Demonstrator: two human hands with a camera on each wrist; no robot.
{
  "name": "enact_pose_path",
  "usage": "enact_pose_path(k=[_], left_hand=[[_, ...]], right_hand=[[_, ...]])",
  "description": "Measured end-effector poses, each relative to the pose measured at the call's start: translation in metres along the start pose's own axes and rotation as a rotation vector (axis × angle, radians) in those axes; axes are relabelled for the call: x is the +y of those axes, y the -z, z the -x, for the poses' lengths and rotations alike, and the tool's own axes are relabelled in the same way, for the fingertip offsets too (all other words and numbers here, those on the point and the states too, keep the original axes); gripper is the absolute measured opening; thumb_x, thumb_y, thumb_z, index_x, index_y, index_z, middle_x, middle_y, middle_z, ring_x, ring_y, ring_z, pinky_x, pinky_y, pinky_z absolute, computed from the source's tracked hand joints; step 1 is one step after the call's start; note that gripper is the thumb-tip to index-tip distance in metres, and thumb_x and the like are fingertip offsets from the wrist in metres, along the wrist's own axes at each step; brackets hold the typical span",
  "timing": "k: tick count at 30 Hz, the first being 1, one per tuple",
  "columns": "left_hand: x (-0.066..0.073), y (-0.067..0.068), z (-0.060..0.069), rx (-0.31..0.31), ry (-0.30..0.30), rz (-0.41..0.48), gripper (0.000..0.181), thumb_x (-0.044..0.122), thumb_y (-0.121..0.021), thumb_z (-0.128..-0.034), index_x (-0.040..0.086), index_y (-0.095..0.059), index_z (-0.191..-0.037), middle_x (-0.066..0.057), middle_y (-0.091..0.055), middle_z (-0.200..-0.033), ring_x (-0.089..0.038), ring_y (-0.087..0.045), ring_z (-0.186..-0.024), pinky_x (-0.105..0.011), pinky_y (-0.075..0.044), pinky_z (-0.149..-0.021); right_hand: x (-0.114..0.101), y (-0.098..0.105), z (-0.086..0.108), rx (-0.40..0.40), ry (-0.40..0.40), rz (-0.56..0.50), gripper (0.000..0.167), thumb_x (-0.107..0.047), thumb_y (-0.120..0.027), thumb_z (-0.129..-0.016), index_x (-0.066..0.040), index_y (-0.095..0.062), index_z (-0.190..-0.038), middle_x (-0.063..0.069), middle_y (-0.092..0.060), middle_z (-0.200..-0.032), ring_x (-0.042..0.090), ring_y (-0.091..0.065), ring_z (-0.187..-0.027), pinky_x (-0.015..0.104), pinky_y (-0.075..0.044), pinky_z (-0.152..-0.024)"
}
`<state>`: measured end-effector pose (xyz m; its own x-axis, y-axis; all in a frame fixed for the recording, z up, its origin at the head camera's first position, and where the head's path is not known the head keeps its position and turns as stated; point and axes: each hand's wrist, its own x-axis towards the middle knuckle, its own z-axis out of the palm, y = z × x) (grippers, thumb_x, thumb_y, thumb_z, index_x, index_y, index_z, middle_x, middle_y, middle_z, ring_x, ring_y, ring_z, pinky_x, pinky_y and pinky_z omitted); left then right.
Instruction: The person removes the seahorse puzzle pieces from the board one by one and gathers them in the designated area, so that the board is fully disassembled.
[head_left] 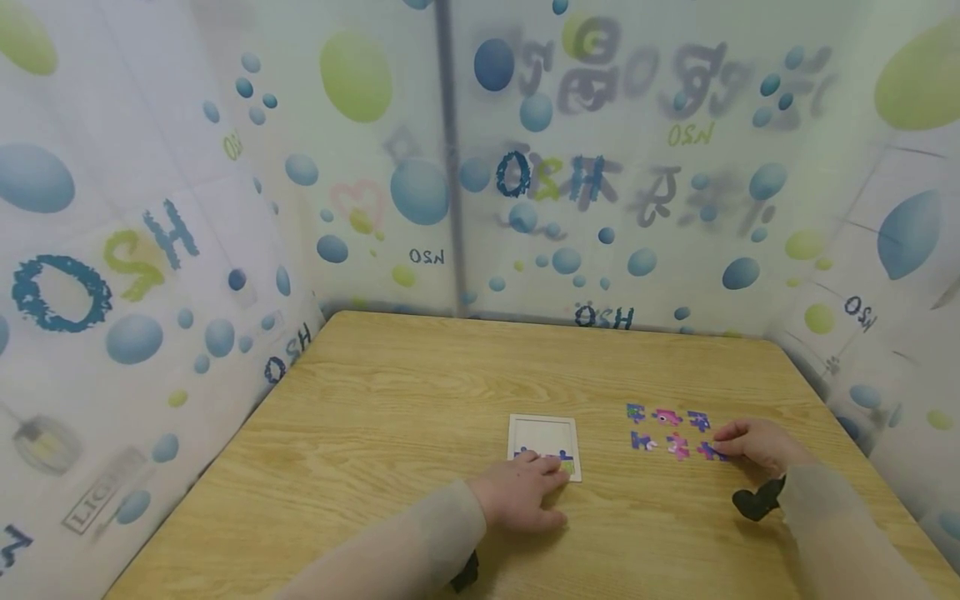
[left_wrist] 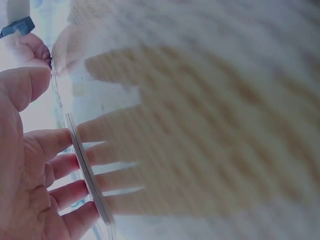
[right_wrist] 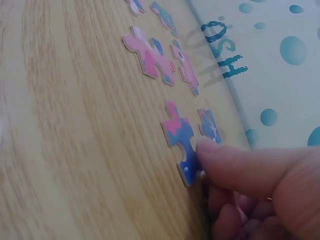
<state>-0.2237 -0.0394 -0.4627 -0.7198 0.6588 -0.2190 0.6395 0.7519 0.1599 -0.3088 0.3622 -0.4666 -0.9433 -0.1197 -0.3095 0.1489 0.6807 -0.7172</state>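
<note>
The left sleeve (head_left: 420,533), pale and loose, lies nearest the head camera. Beyond it we find the left hand (head_left: 521,492), fingers extended and slightly spread, resting on the near part of a pale-bordered puzzle tray (head_left: 543,417); fitted pieces (head_left: 566,457) (partly covered by the fingers) show along its near side. The right hand (head_left: 761,447) pinches the edge of a puzzle piece (right_wrist: 180,130) between thumb and curled fingers. We record this piece as blue, with a pink knob, a pale dot and a notched side. It sits at the thumb's tip, at the right end of the nearer of two rows of three; we cannot tell whether it touches the wooden table (head_left: 375,400).
</note>
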Motion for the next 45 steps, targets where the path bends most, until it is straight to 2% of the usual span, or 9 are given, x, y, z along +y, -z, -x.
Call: enact_pose_path(k=[5, 13, 18, 23, 27, 30, 33, 37, 45], left_hand=[[0.001, 0.002, 0.001, -0.009, 0.008, 0.022, 0.067, 0.060, -0.048, -0.0924, 0.024, -0.040, -0.148, 0.005, -0.033, -0.153, -0.019, -0.032, -0.138, -0.030, -0.032, -0.110], [-0.001, 0.003, 0.001, -0.010, 0.013, 0.036, 0.067, 0.059, -0.048, -0.0925, 0.023, -0.039, -0.148, 0.005, -0.032, -0.154, -0.021, -0.030, -0.139, -0.031, -0.031, -0.111], [-0.002, 0.002, 0.001, -0.001, 0.005, 0.027, 0.068, 0.060, -0.047, -0.0922, 0.023, -0.040, -0.148, 0.005, -0.032, -0.154, -0.020, -0.031, -0.139, -0.030, -0.031, -0.111], [-0.002, 0.001, 0.000, 0.000, 0.004, 0.022, 0.067, 0.060, -0.047, -0.0921, 0.023, -0.040, -0.148, 0.005, -0.033, -0.153, -0.020, -0.032, -0.138, -0.030, -0.032, -0.110], [-0.002, 0.001, 0.000, 0.000, 0.008, 0.025, 0.068, 0.060, -0.047, -0.0921, 0.023, -0.040, -0.148, 0.005, -0.033, -0.154, -0.020, -0.031, -0.139, -0.030, -0.031, -0.110], [-0.003, 0.001, 0.001, -0.001, 0.009, 0.029, 0.068, 0.060, -0.047, -0.0921, 0.023, -0.040, -0.148, 0.004, -0.033, -0.154, -0.020, -0.031, -0.139, -0.030, -0.031, -0.111], [-0.002, 0.001, 0.000, -0.005, 0.011, 0.036, 0.067, 0.061, -0.047, -0.0920, 0.023, -0.040, -0.148, 0.004, -0.033, -0.153, -0.020, -0.031, -0.139, -0.030, -0.031, -0.110], [-0.002, 0.001, 0.000, -0.009, 0.013, 0.041, 0.067, 0.061, -0.047, -0.0918, 0.024, -0.041, -0.147, 0.005, -0.034, -0.153, -0.020, -0.033, -0.138, -0.031, -0.034, -0.109], [-0.001, 0.000, -0.002, 0.004, -0.003, 0.018, 0.066, 0.061, -0.047, -0.0919, 0.023, -0.043, -0.146, 0.005, -0.036, -0.151, -0.019, -0.035, -0.136, -0.031, -0.036, -0.107]], right_hand=[[-0.003, 0.000, 0.001, 0.011, -0.034, -0.046, 0.030, -0.021, -0.071, -0.088, 0.004, -0.064, -0.104, 0.006, -0.061, -0.095, 0.023, -0.050, -0.087, 0.032, -0.040, -0.073], [-0.023, -0.006, 0.001, 0.013, 0.018, -0.053, 0.036, -0.026, -0.068, -0.090, 0.003, -0.063, -0.110, 0.008, -0.060, -0.102, 0.022, -0.050, -0.090, 0.030, -0.046, -0.073], [-0.043, -0.021, 0.001, -0.006, 0.051, -0.091, 0.034, -0.022, -0.065, -0.092, 0.005, -0.061, -0.112, 0.005, -0.060, -0.100, 0.021, -0.050, -0.086, 0.032, -0.045, -0.073], [-0.063, -0.040, -0.001, -0.044, 0.045, -0.189, 0.031, -0.017, -0.065, -0.093, 0.005, -0.059, -0.113, 0.009, -0.061, -0.098, 0.022, -0.054, -0.078, 0.033, -0.048, -0.068], [-0.078, -0.055, -0.003, -0.090, 0.050, -0.250, 0.030, -0.014, -0.062, -0.094, 0.006, -0.057, -0.117, 0.011, -0.059, -0.092, 0.018, -0.051, -0.063, 0.029, -0.047, -0.056], [-0.087, -0.068, -0.008, -0.087, 0.053, -0.250, 0.028, -0.015, -0.062, -0.094, 0.003, -0.059, -0.114, 0.008, -0.058, -0.087, 0.014, -0.044, -0.058, 0.024, -0.039, -0.047], [-0.094, -0.083, -0.013, -0.072, 0.068, -0.239, 0.027, -0.016, -0.065, -0.092, 0.003, -0.062, -0.111, 0.006, -0.059, -0.088, 0.015, -0.047, -0.063, 0.024, -0.039, -0.050], [-0.101, -0.105, -0.019, -0.051, 0.072, -0.243, 0.023, -0.015, -0.069, -0.089, 0.001, -0.066, -0.106, 0.006, -0.061, -0.091, 0.020, -0.051, -0.076, 0.029, -0.043, -0.065], [-0.120, -0.137, -0.020, -0.070, 0.066, -0.170, 0.018, -0.017, -0.072, -0.086, -0.006, -0.070, -0.101, 0.006, -0.063, -0.095, 0.022, -0.052, -0.085, 0.031, -0.044, -0.075]])
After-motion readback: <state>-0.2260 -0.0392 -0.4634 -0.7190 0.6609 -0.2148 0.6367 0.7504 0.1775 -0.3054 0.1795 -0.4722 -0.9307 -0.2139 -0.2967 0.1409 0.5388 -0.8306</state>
